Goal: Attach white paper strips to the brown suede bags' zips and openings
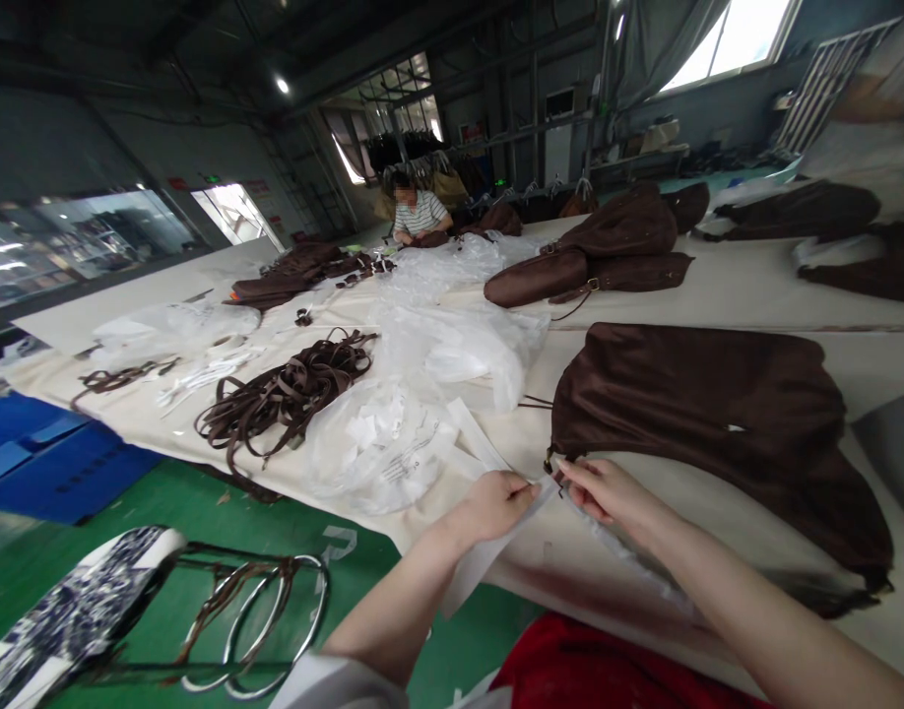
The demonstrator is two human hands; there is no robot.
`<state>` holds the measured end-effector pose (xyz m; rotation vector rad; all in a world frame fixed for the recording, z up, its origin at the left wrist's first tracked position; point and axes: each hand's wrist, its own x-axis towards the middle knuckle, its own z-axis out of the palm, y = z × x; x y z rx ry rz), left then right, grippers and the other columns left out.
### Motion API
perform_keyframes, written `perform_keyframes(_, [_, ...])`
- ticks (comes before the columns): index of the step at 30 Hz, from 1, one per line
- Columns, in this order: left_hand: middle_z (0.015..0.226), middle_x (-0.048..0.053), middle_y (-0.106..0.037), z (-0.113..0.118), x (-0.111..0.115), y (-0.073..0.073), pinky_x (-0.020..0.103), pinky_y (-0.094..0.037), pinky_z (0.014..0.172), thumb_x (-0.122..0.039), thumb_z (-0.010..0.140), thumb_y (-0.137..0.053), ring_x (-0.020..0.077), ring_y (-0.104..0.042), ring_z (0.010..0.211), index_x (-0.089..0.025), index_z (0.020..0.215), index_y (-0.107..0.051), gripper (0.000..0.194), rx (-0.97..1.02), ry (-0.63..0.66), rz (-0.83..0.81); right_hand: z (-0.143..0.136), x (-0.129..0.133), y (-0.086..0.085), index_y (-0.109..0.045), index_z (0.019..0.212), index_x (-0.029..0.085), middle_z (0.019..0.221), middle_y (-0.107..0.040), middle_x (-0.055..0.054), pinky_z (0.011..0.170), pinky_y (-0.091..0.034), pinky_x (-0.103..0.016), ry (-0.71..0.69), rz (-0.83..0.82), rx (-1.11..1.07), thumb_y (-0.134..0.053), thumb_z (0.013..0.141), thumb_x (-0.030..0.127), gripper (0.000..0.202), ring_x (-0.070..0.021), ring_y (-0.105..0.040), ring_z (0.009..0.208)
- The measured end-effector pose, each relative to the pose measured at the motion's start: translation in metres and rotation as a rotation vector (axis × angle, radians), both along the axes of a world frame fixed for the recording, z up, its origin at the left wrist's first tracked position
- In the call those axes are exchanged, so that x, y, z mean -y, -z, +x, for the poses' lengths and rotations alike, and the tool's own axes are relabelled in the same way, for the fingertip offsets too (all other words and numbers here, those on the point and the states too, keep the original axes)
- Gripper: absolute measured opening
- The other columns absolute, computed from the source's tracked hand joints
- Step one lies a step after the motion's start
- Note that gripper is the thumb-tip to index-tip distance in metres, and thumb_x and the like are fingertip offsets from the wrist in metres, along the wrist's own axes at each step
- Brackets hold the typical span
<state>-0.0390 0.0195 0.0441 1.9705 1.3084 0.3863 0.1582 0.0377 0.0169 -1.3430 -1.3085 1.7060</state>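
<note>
My left hand (505, 500) is shut tight on one white strip (468, 573). My right hand (607, 492) pinches the left end of one big brown bag (695, 384), which lies by the table's (138, 409) near edge. One pile of brown straps (290, 394) sits farther left along that edge.

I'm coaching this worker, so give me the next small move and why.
Perhaps draw the white strip closer to the end of the brown bag: the left hand grips the strip, and the right hand is right at that end.
</note>
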Motion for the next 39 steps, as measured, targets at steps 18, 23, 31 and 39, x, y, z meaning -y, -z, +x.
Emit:
perform_keyframes(18, [0.078,0.009,-0.068,0.053,-0.047,-0.011,0.028,-0.038,0.063,-0.037,0.090,-0.042,0.0189,-0.059,0.072,-0.015,0.075,-0.071,0.040,-0.443,-0.031,0.230,0.032,-0.034,0.031,-0.057,0.085,0.016,0.055,-0.058,-0.001,0.031,-0.022,-0.019,0.211,-0.136,-0.067,-0.046,0.087,0.050,0.035,-0.0082,-0.044,0.035])
perform_keyframes(23, [0.079,0.010,-0.070,0.064,-0.045,-0.019,0.029,-0.041,0.064,-0.036,0.089,-0.043,0.0211,-0.062,0.074,-0.017,0.078,-0.072,0.037,-0.506,0.011,0.175,0.028,-0.037,0.040,-0.050,0.066,0.018,0.051,-0.056,0.002,0.029,-0.023,-0.019,0.094,-0.022,0.079,-0.056,0.084,0.040,0.029,-0.0077,-0.045,0.032])
perform_keyframes(31, [0.075,0.012,-0.070,0.070,-0.047,-0.018,0.028,-0.042,0.064,-0.033,0.088,-0.042,0.0211,-0.061,0.071,-0.015,0.075,-0.073,0.039,-0.497,0.012,0.171,0.031,-0.036,0.037,-0.050,0.071,0.018,0.049,-0.057,0.003,0.028,-0.027,-0.018,0.068,-0.051,0.074,-0.044,0.091,0.031,0.024,-0.0082,-0.046,0.030])
perform_keyframes(39, [0.089,0.017,-0.070,0.090,-0.064,-0.018,0.034,-0.048,0.075,-0.034,0.087,-0.041,0.0275,-0.065,0.085,-0.012,0.089,-0.073,0.039,-0.670,0.005,0.172,0.031,-0.043,0.040,-0.051,0.072,0.018,0.051,-0.058,0.001,0.029,-0.025,-0.018,0.132,-0.099,0.052,-0.045,0.090,0.031,0.022,-0.0082,-0.046,0.031])
